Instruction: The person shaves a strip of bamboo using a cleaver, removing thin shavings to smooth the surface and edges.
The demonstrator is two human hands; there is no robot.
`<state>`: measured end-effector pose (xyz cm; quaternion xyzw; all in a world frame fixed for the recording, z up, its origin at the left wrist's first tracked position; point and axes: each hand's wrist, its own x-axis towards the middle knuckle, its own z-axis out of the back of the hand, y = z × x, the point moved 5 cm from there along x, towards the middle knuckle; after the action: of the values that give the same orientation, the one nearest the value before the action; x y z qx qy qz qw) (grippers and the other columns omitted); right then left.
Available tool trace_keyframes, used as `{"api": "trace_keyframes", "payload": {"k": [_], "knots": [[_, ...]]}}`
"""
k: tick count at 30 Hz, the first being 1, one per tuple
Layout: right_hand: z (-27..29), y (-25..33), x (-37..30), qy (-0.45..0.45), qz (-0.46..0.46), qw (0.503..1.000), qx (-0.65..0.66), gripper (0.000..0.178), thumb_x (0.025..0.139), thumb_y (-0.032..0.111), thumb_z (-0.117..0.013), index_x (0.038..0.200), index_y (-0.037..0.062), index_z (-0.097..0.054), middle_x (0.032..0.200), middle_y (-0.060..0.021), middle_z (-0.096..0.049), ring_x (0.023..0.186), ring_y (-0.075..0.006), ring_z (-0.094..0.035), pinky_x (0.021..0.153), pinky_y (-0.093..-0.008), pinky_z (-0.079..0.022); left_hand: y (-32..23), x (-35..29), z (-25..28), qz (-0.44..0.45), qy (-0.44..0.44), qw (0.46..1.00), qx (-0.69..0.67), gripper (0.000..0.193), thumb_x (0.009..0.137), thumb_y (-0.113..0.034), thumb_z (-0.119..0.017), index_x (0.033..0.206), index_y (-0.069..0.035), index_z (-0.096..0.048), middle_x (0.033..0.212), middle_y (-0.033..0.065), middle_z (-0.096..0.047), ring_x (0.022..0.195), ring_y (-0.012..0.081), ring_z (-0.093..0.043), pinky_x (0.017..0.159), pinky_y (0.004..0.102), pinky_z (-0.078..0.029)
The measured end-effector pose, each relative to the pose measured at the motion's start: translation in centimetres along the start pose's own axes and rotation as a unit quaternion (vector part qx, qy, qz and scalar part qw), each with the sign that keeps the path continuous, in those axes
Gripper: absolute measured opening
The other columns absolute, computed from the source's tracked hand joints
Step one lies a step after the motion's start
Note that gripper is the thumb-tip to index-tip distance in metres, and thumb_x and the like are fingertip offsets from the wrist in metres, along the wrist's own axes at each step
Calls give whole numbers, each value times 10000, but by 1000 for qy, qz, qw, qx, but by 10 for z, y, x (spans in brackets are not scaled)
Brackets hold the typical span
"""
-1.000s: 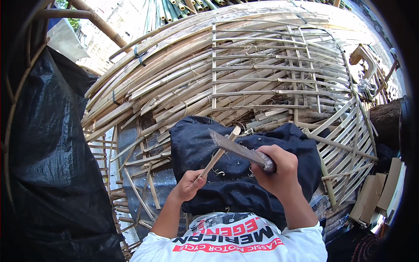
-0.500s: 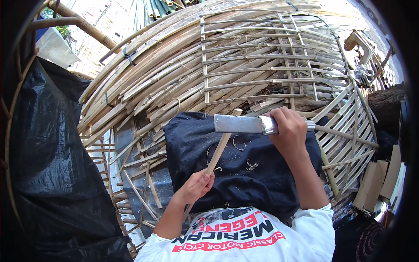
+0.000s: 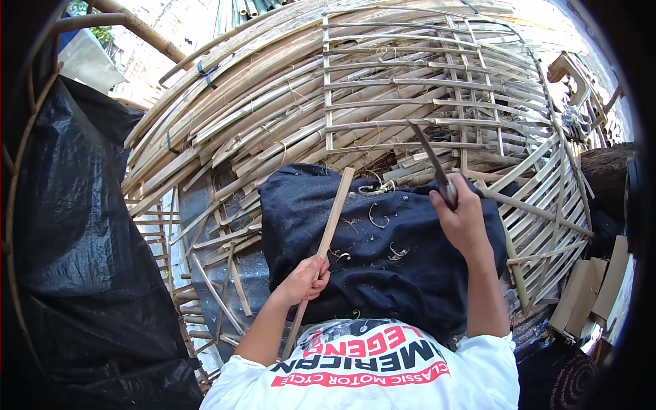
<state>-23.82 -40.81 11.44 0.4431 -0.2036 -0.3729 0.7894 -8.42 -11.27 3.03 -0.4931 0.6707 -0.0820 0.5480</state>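
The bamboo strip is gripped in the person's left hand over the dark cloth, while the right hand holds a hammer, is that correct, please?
Not quite: the head view shows the right hand holding a long knife, not a hammer. The left hand does grip the bamboo strip over the dark cloth.

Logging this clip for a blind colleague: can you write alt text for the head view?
A person's left hand grips a thin bamboo strip over a dark cloth on the lap, while the right hand holds a knife raised clear of it. Woven bamboo panels lie beyond.
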Motion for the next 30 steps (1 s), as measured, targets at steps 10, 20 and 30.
{"api": "trace_keyframes", "payload": {"k": [10, 20, 30], "knots": [[-142, 31, -31, 252, 220, 942, 23, 327, 824, 229, -740, 1006, 22, -564, 860, -180, -664, 783, -371, -653, 690, -422, -514, 18, -28, 47, -4, -213, 967, 137, 560, 1028, -527, -383, 865, -33, -588, 562, -54, -380, 447, 34, -320, 404, 215, -259], [-204, 23, -9, 221, 233, 929, -182, 602, 856, 631, -586, 806, 32, -588, 652, -179, -658, 604, -370, -661, 541, -458, -523, 24, -10, 73, 50, -270, 948, 161, 694, 966, -611, -457, 633, -14, -576, 466, -24, -374, 377, 79, -344, 361, 246, -259], [-214, -24, 28, 121, 307, 913, -240, 650, 756, 705, -642, 732, 61, -552, 613, -121, -632, 544, -298, -653, 496, -386, -523, 13, -3, 72, 80, -243, 958, 127, 670, 989, -573, -444, 647, -4, -538, 460, -54, -319, 363, 52, -256, 353, 243, -194]]}}
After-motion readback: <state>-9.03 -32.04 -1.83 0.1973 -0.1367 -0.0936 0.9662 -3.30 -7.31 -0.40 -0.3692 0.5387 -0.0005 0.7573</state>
